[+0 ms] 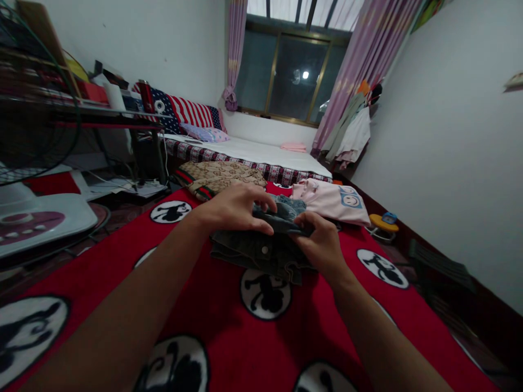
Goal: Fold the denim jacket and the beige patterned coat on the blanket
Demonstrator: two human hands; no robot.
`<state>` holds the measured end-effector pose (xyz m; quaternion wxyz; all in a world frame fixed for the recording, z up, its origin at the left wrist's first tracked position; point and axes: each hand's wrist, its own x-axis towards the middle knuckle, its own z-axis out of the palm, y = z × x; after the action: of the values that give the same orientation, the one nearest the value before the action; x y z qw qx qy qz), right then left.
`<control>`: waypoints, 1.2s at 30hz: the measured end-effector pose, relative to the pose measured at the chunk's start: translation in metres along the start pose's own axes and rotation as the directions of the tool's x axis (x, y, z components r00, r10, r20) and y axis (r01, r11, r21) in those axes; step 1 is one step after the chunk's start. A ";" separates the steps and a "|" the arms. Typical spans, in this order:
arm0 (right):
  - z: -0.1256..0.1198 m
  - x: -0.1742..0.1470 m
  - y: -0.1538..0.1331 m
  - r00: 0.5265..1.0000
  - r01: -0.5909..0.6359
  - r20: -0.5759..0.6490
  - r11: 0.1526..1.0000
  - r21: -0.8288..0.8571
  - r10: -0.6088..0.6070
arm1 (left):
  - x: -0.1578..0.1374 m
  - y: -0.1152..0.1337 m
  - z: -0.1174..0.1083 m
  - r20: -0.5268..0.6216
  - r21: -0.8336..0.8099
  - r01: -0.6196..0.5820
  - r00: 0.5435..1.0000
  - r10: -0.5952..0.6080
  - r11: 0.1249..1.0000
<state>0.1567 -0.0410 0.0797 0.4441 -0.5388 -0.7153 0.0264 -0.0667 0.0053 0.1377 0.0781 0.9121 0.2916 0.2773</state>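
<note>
Hands at centre, left to right: my left hand point(241, 208) arches over the folded denim garment point(245, 247), thumb and fingers a narrow gap apart at its raised edge; whether they grip the cloth, I cannot tell. My right hand point(321, 237) pinches the other end of that edge between thumb and fingers. The garment lies on a red blanket point(229, 337), beneath and between my hands, a pale button point(265, 250) showing on its near side.

Surroundings, left to right: a white plastic base point(75, 212), beside the blanket; a cluttered table point(110, 124) bearing a red flask point(146, 95); a brown patterned cloth point(229, 175), striped green and red, beyond my left hand; a white-sheeted bed point(253, 146) below the window point(300, 76); a folded pink garment point(322, 198) with a smiling-face patch point(350, 197), just beyond my right hand; and a yellow stool point(383, 223), near the right wall point(461, 136).
</note>
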 end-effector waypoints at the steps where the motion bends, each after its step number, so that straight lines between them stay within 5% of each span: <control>1: -0.001 0.000 -0.001 1.000 -0.010 0.016 1.000 0.011 0.010 | 0.002 0.005 0.005 0.032 0.047 -0.026 0.999 0.024 0.999; 4: -0.011 0.005 -0.001 0.985 -0.060 0.166 0.992 0.111 0.041 | 0.006 0.008 0.018 0.108 0.137 0.017 0.994 -0.032 0.990; 8: -0.043 0.016 0.008 0.924 -0.115 0.381 0.960 0.254 0.010 | 0.007 -0.004 0.018 0.140 0.044 0.111 0.983 -0.116 0.993; 16: -0.078 0.019 0.015 0.820 0.001 0.564 0.985 0.170 -0.098 | 0.005 -0.010 0.016 0.132 -0.103 0.133 0.984 -0.118 0.986; 23: -0.049 0.012 0.005 0.934 0.008 0.358 1.000 0.017 -0.014 | 0.006 -0.014 0.024 0.047 -0.160 0.078 0.996 -0.072 0.984; 26: -0.044 0.008 -0.001 0.943 0.054 0.333 0.990 -0.127 -0.009 | 0.003 -0.017 0.022 0.170 -0.188 0.110 0.982 -0.078 0.976; 30: -0.051 0.002 -0.017 0.814 0.087 0.578 0.996 -0.029 -0.054 | -0.003 -0.018 0.007 0.414 -0.175 0.228 0.900 -0.138 0.958; 32: -0.054 0.003 -0.023 0.867 0.031 0.494 0.995 0.092 -0.072 | -0.005 -0.017 -0.001 0.422 -0.160 0.282 0.886 -0.193 0.946; 34: -0.051 0.008 -0.020 0.972 0.037 0.225 0.993 0.115 -0.063 | -0.005 -0.015 -0.003 0.334 -0.173 0.289 0.916 -0.220 0.941; 36: -0.040 0.011 -0.011 0.998 0.058 -0.012 0.998 0.004 -0.058 | -0.002 -0.015 0.003 0.193 -0.167 0.259 0.955 -0.226 0.951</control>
<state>0.1746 -0.0541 0.1160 0.4499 -0.5172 -0.7280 0.0120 -0.0733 0.0166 0.1295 0.2235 0.8779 0.3662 0.2128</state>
